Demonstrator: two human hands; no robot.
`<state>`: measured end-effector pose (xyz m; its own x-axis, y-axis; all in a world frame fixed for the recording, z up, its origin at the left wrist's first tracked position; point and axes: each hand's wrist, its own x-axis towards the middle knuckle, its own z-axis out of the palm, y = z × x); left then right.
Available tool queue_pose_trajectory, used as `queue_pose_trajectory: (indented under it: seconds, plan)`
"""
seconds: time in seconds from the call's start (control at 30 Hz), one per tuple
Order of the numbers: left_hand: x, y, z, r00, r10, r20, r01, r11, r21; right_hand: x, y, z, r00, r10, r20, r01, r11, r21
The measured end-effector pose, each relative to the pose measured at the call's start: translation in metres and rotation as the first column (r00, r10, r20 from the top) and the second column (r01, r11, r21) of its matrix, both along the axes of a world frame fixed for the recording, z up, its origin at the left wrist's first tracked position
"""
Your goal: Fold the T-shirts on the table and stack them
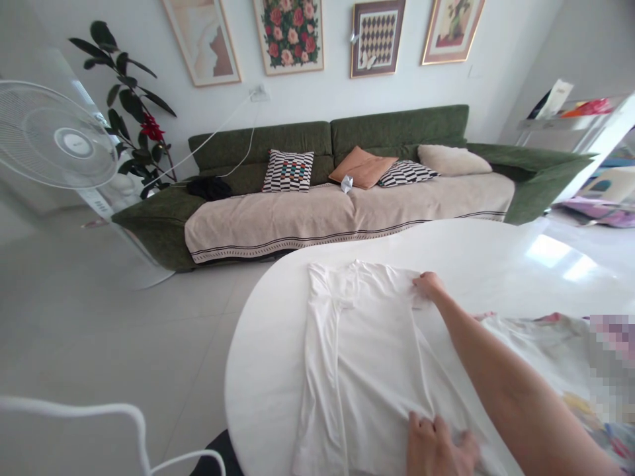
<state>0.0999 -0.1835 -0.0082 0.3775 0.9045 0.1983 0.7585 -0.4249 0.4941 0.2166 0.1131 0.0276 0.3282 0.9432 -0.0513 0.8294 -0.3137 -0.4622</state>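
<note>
A white shirt [374,357] lies spread on the white table [262,344], its collar end away from me and its left side turned inward in a long fold. At its far right corner, by the shoulder, my right hand [429,285] pinches the cloth. My left hand [439,449] is lower down, near the bottom edge of the view, with bent fingers on the shirt where a long crease meets them. Its thumb is smeared by motion. To the right of my right forearm lies another pale garment [536,344] with coloured prints, partly pixelated.
Beyond the table stands a green sofa [278,142] with a beige cover [278,221] and several cushions. A white fan [74,142] and a leafy plant [131,102] are at left. A white tubular frame [99,406] crosses the lower left. A shelf cart [560,122] stands at far right.
</note>
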Motion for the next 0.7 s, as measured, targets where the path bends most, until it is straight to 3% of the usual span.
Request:
queue_pose_trajectory:
  seconds: [0.1, 0.27, 0.43, 0.6, 0.7]
  plan:
    - [0.001, 0.002, 0.003, 0.995, 0.095, -0.017, -0.097, 0.990, -0.100, 0.001, 0.012, -0.001, 1.000, -0.006, -0.029, 0.006, 1.000, 0.009]
    - [-0.001, 0.006, 0.010, 0.992, -0.129, 0.002, 0.129, 0.990, -0.057, -0.004, 0.024, 0.000, 0.996, -0.032, -0.082, 0.035, 0.999, 0.027]
    - [-0.003, 0.004, 0.018, 0.988, -0.149, -0.024, 0.147, 0.987, -0.070, -0.009, 0.018, 0.008, 0.991, -0.065, -0.114, 0.073, 0.995, 0.069]
    - [-0.040, -0.010, 0.032, 0.993, -0.041, 0.112, 0.061, 0.982, -0.181, -0.036, 0.018, 0.048, 0.992, 0.018, -0.128, 0.007, 0.981, 0.194]
    - [-0.075, -0.023, 0.036, 0.954, 0.173, 0.247, -0.090, 0.945, -0.315, -0.082, 0.023, 0.071, 0.980, 0.136, -0.143, -0.095, 0.960, 0.263]
